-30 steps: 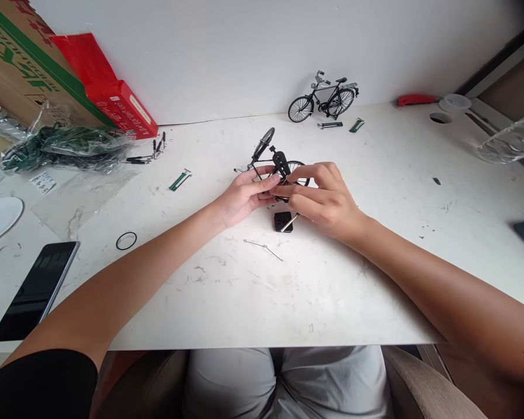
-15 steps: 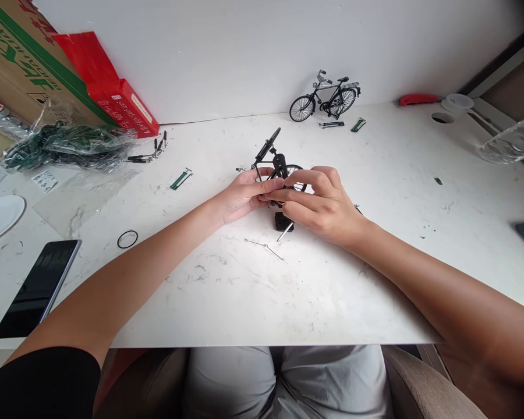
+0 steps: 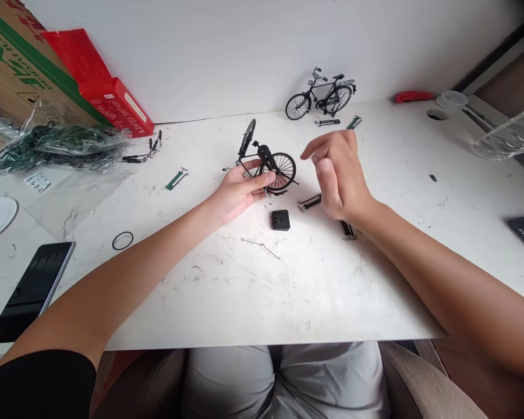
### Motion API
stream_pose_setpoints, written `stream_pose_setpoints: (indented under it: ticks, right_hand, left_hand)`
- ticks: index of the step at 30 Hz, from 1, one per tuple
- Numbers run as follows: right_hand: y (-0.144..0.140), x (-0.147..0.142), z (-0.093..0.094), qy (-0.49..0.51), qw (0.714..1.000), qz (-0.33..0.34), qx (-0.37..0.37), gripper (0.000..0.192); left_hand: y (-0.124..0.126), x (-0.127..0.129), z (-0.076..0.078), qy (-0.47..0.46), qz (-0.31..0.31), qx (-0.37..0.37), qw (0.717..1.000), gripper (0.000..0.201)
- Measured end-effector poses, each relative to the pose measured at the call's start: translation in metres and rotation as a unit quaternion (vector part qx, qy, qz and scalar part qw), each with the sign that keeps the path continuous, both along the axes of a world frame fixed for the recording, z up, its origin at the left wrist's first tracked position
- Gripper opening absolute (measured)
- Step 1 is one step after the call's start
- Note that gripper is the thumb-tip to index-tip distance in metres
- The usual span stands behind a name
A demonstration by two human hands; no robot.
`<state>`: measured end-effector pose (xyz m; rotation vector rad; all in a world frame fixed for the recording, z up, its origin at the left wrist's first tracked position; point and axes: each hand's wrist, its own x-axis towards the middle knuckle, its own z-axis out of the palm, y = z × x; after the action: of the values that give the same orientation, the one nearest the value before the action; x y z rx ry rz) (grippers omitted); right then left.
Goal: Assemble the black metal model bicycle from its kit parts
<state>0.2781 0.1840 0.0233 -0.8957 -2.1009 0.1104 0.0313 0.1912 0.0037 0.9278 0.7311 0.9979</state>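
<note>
My left hand (image 3: 240, 189) grips a small black model bicycle (image 3: 268, 158) by its frame, thumb over the spoked wheel. The bike is tilted, and part of it is hidden behind my fingers. To the right, apart from the bike, my right hand (image 3: 338, 174) is raised with its index finger extended and the others curled; whatever they enclose, if anything, is hidden. A black square piece (image 3: 280, 220) lies below the bike. Thin dark parts (image 3: 311, 201) rest beside and under my right hand. Closer to me is a thin jointed wire piece (image 3: 261, 244).
An assembled model bicycle (image 3: 321, 96) stands by the wall. Small green parts (image 3: 177, 178), a black ring (image 3: 123, 240) and a phone (image 3: 30, 291) are at left. Behind them lie plastic-bagged parts (image 3: 65, 145) and a red box (image 3: 117, 102). A red-handled tool (image 3: 414, 96) lies at back right.
My right hand has left the bicycle and moved right and upward. The metal shaft that stuck out below it no longer shows. The bicycle in my left hand has shifted slightly left, uncovering its wheel.
</note>
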Motion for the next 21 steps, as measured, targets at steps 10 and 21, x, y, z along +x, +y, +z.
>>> stream_pose_setpoints:
  ticks: [10, 21]
  right_hand:
    - [0.034, 0.030, -0.026, -0.133, 0.987, -0.041, -0.080, 0.025]
    - [0.035, 0.038, -0.017, -0.158, 0.981, -0.031, -0.112, 0.032]
  left_hand:
    - [0.007, -0.006, -0.009, 0.055, 0.092, 0.046, 0.993, 0.070]
    - [0.005, 0.000, -0.013, 0.073, 0.086, 0.085, 0.990, 0.073]
